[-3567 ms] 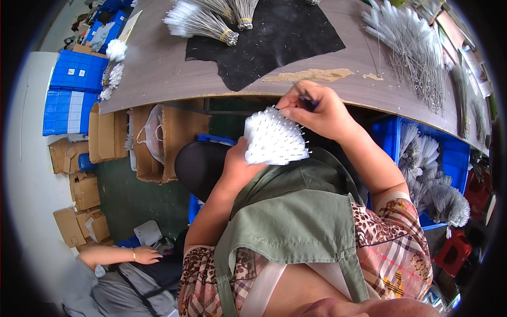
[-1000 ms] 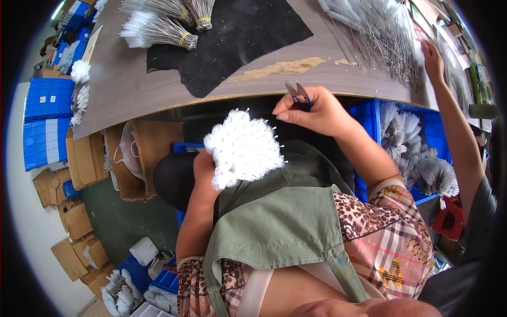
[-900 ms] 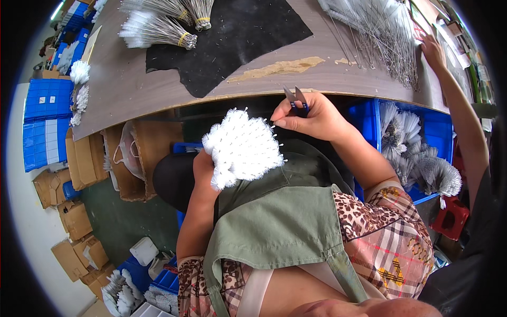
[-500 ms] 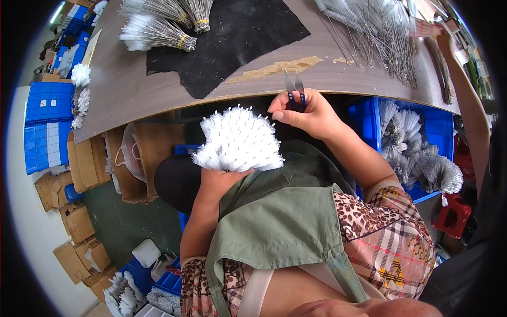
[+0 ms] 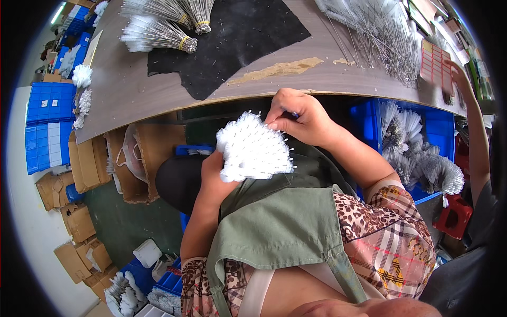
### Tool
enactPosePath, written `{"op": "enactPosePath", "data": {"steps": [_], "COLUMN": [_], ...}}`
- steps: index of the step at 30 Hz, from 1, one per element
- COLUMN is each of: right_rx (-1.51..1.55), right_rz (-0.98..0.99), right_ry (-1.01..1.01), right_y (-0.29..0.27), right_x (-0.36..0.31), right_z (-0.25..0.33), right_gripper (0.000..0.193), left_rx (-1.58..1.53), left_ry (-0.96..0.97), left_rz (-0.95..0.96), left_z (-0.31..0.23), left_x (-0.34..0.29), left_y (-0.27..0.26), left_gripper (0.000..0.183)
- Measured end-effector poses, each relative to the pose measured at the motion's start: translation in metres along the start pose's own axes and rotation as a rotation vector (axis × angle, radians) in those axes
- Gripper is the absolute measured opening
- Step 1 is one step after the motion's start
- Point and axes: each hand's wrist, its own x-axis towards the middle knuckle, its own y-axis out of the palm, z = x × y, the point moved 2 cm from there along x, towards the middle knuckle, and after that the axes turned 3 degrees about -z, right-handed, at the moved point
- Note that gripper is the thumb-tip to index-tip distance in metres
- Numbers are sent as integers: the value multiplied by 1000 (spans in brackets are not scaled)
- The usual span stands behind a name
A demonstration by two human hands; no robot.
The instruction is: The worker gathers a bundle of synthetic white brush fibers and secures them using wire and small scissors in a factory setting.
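Note:
A thick bundle of white-bristled wire brushes (image 5: 253,150) is gripped from its left side by my left hand (image 5: 212,171), brush tips facing up. My left fingers are mostly hidden behind the bristles. At the bundle's upper right edge, my right hand (image 5: 303,117) is closed, with thumb and forefinger pinched together by the outer brush tips. A bit of the blue handle of small snips (image 5: 291,113) shows in the right hand; their blades are hidden. Whether the fingertips also pinch a brush tip is too small to make out.
Tied brush bundles (image 5: 158,39) lie by a black mat (image 5: 227,53) on the table (image 5: 121,90). Loose wire brushes (image 5: 375,37) are heaped at right. A blue bin (image 5: 449,124) holds more brushes. Far right, a co-worker's hand (image 5: 458,71) touches a red grid (image 5: 435,63).
My right hand has moved left and turned onto the bundle, hiding the snips' blades. The bundle has shifted slightly right and tilted. The co-worker's hand has come down with the red grid.

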Motion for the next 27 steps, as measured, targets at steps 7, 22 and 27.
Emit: {"op": "enactPosePath", "data": {"steps": [7,22,27], "right_rx": [418,-148,207], "right_rz": [-618,-259,-342], "right_ry": [124,336,429], "right_y": [-68,4,16], "right_x": [32,-25,-8], "right_z": [-3,-19,-23], "right_gripper": [10,19,19], "left_rx": [-111,-333,-406], "left_ry": [-14,-81,-129], "left_rz": [2,-96,-131], "left_z": [12,-2,-19], "left_x": [1,4,4], "left_y": [-3,-5,-8], "left_gripper": [47,44,41]}}
